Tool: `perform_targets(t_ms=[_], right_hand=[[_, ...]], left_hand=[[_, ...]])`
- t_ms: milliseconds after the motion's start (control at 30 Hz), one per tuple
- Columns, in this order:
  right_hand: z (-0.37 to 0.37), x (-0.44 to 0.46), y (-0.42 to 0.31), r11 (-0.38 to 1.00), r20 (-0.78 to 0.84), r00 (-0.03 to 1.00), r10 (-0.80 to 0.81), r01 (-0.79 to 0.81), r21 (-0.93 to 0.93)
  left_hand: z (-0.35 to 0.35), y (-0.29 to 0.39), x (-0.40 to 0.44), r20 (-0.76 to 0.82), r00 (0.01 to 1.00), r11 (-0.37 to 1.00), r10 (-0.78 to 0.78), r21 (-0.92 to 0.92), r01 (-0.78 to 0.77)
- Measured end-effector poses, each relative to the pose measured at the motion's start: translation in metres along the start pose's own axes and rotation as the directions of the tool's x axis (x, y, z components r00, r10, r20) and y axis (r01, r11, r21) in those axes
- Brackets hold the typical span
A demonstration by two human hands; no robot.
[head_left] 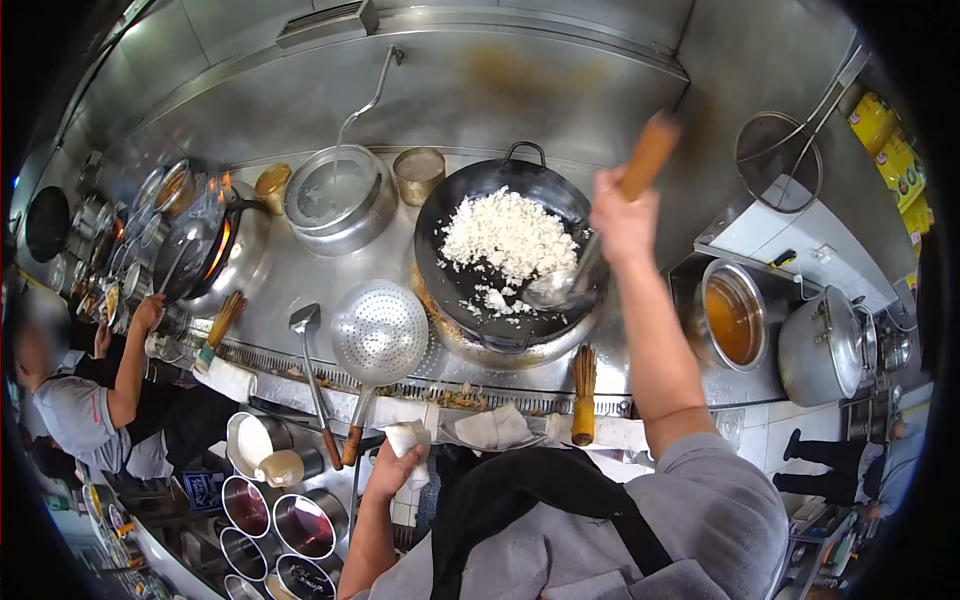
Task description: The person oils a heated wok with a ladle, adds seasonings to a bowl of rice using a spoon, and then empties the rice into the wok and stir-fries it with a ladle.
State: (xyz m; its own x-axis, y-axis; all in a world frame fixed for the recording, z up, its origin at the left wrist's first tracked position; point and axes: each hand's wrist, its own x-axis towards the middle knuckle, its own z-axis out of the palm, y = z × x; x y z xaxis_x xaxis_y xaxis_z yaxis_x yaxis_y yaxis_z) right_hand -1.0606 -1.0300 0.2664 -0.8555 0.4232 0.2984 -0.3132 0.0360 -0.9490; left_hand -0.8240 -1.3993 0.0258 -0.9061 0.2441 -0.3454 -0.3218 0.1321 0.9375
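My right hand (626, 222) is closed round the wooden handle of a ladle (550, 290), whose metal bowl rests in the black wok (452, 195) at the edge of the food. White rice (510, 237) is heaped in the wok, with loose clumps spread toward its near side. Low on the left, my left hand (393, 470) grips a folded white cloth (408, 438) by the stove's front edge. Just beyond that hand lie a large perforated skimmer (378, 330) and a wok spatula (306, 330), both with wooden handles.
A bamboo brush (583, 395) lies at the front edge. A pot of water (335, 195) stands left of the wok; a pot of brown liquid (732, 320) and a lidded pot (822, 345) stand right. A co-worker (90, 410) handles a flaming wok (195, 250) at left.
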Motion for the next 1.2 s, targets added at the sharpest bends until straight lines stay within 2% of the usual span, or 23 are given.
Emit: perform_targets(t_ms=[67, 133, 200, 267, 300, 333, 367, 400, 467, 533, 567, 633, 667, 700, 767, 833, 900, 933, 1000, 1067, 1100, 1133, 1200], right_hand=[[-0.014, 0.016, 0.085, 0.976, 0.164, 0.985, -0.047, 0.01, 0.217], [-0.02, 0.036, 0.089, 0.974, 0.177, 0.98, -0.093, 0.053, 0.221], [-0.023, 0.049, 0.032, 0.942, -0.084, 0.993, -0.085, 0.108, 0.319], [-0.049, 0.051, 0.0, 0.945, -0.095, 0.982, -0.163, 0.183, 0.272], [-0.049, 0.051, 0.01, 0.955, -0.173, 0.973, -0.151, 0.189, 0.227], [-0.052, 0.047, 0.028, 0.966, -0.254, 0.957, -0.139, 0.188, 0.179], [-0.05, 0.047, 0.068, 0.96, -0.218, 0.973, -0.079, 0.133, 0.247], [-0.042, 0.052, 0.096, 0.945, -0.174, 0.984, -0.032, 0.087, 0.316], [-0.025, 0.051, 0.085, 0.914, -0.161, 0.986, 0.041, 0.028, 0.405], [-0.013, 0.042, 0.027, 0.911, 0.046, 0.996, 0.076, -0.088, 0.403], [-0.008, 0.023, 0.002, 0.942, 0.125, 0.992, 0.026, -0.066, 0.329], [-0.005, -0.015, 0.001, 0.919, 0.217, 0.973, -0.073, -0.019, 0.393], [0.002, -0.035, 0.016, 0.963, 0.219, 0.971, -0.096, 0.035, 0.266], [0.009, -0.042, 0.054, 0.951, 0.325, 0.944, 0.054, -0.148, 0.272], [0.017, -0.018, 0.105, 0.993, 0.249, 0.962, -0.113, 0.119, -0.006], [0.025, 0.007, 0.084, 0.978, 0.239, 0.96, -0.147, 0.178, -0.113], [0.027, 0.009, 0.005, 0.991, 0.25, 0.96, -0.128, 0.131, 0.007], [0.022, 0.009, -0.013, 0.98, 0.344, 0.921, -0.182, 0.142, 0.139], [0.018, 0.0, -0.002, 0.945, 0.399, 0.896, -0.197, 0.065, 0.321], [0.043, -0.006, 0.085, 0.968, 0.279, 0.96, -0.002, -0.068, 0.24], [0.046, 0.002, 0.107, 0.949, 0.31, 0.949, -0.053, -0.049, 0.31], [0.056, 0.022, 0.087, 0.947, 0.318, 0.945, -0.071, -0.036, 0.319], [0.053, 0.049, 0.043, 0.993, 0.33, 0.938, 0.108, -0.121, 0.018]], left_hand=[[0.009, -0.009, 0.018, -0.065, 0.997, 0.998, 0.031, -0.05, -0.034], [0.024, 0.012, 0.034, -0.051, 0.998, 1.0, -0.026, 0.002, 0.026], [0.041, 0.022, 0.056, -0.039, 0.999, 0.976, -0.016, -0.216, 0.007], [0.056, 0.023, 0.083, -0.014, 0.984, 0.915, -0.176, -0.372, 0.158], [0.064, 0.028, 0.096, 0.046, 0.983, 0.867, -0.18, -0.464, 0.18], [0.076, 0.025, 0.114, 0.017, 0.97, 0.818, -0.244, -0.533, 0.215], [0.089, 0.046, 0.121, 0.041, 0.96, 0.773, -0.276, -0.584, 0.247], [0.1, 0.033, 0.143, 0.059, 0.973, 0.791, -0.224, -0.572, 0.217], [0.118, 0.072, 0.151, 0.035, 0.925, 0.785, -0.378, -0.518, 0.34], [0.13, 0.049, 0.177, 0.034, 0.943, 0.761, -0.332, -0.58, 0.289], [0.133, 0.039, 0.192, 0.03, 0.955, 0.722, -0.293, -0.648, 0.242], [0.136, 0.033, 0.202, 0.016, 0.948, 0.729, -0.317, -0.636, 0.254], [0.135, 0.031, 0.204, 0.009, 0.939, 0.736, -0.343, -0.619, 0.274], [0.131, 0.03, 0.207, 0.041, 0.928, 0.72, -0.37, -0.618, 0.315], [0.135, 0.046, 0.202, 0.019, 0.931, 0.751, -0.364, -0.585, 0.305], [0.133, 0.064, 0.192, -0.027, 0.938, 0.805, -0.345, -0.522, 0.282], [0.132, 0.054, 0.201, -0.05, 0.96, 0.84, -0.274, -0.499, 0.214], [0.132, 0.048, 0.202, -0.067, 0.975, 0.866, -0.213, -0.475, 0.157], [0.134, 0.048, 0.204, -0.098, 0.971, 0.854, -0.218, -0.501, 0.141], [0.135, 0.035, 0.21, -0.123, 0.968, 0.888, -0.221, -0.436, 0.147], [0.135, 0.033, 0.211, -0.12, 0.973, 0.893, -0.195, -0.432, 0.126], [0.131, 0.036, 0.219, -0.131, 0.975, 0.895, -0.178, -0.433, 0.105], [0.128, 0.026, 0.215, -0.118, 0.983, 0.951, -0.142, -0.293, 0.102]])
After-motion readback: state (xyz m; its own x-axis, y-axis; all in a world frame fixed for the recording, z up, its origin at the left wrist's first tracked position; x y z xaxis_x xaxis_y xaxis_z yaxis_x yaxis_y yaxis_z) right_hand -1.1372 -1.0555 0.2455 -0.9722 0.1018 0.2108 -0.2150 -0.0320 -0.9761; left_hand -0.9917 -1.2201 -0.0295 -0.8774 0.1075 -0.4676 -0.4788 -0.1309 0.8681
